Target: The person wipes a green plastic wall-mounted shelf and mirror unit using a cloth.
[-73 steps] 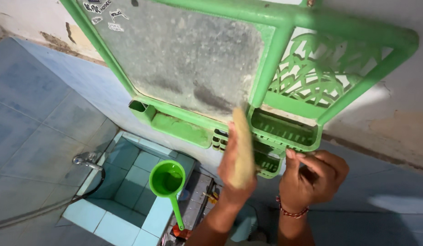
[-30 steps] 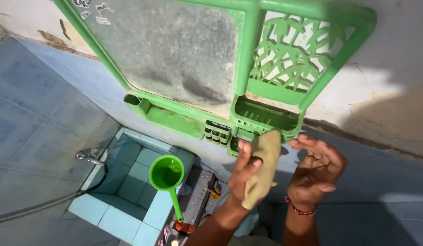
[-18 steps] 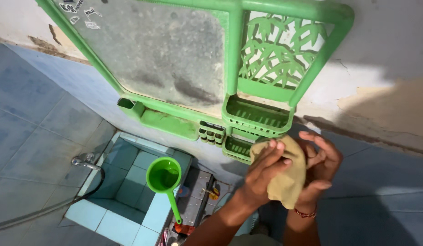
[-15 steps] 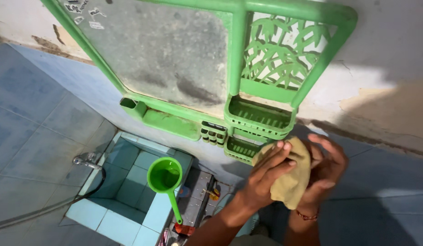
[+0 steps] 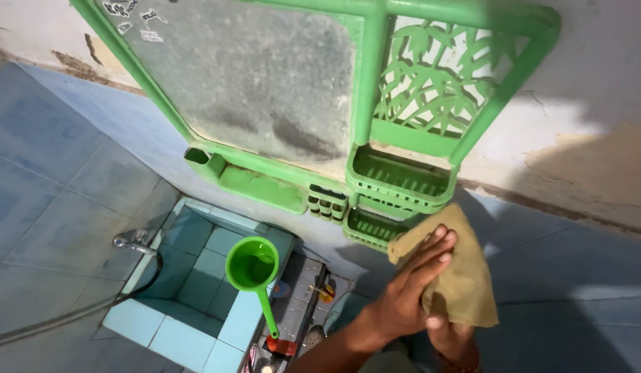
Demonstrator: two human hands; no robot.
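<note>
Tan cloth [image 5: 465, 283] sits at five o'clock, just below the green mirror rack [image 5: 396, 179]. Left hand [image 5: 403, 293] lies flat over it, fingers extended, no closed grip; right hand [image 5: 452, 338] supports beneath, its grip cannot be determined, apparently pressing the cloth flat between the palms.

Two bare forearms rise from the bottom edge, no sleeves showing on either. The left hand [image 5: 403, 297] wears no ring or watch; its fingers [image 5: 431, 252] are long, with short, pale, unpainted nails. The right hand [image 5: 450, 336] is mostly hidden, only its heel and wrist showing. A thin beaded bracelet [image 5: 457, 360], dark reddish, circles the right wrist at the frame's edge. No gloves.
</note>
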